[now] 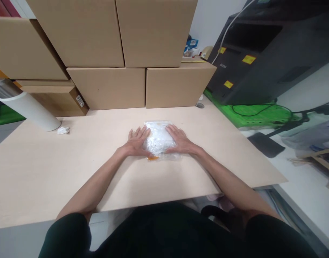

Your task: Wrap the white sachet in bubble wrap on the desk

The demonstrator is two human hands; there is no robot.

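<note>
A small white package (159,137) in clear, wrinkled plastic wrap lies on the pale tabletop in front of me. An orange patch shows at its near edge, where loose film spreads onto the table. My left hand (139,142) rests against its left side, fingers spread and thumb at the near left corner. On the other side, my right hand (180,139) lies with its fingertips and thumb over the package's right edge. Both hands are open, with palms down and fingers apart; neither is wrapped round the package.
Cardboard boxes (107,87) are stacked along the table's back edge. At left stand a white cylinder (35,111) and a crumpled white scrap (63,130). A dark machine (261,61) with yellow labels is at right, beside a green surface (261,114) with a black cable.
</note>
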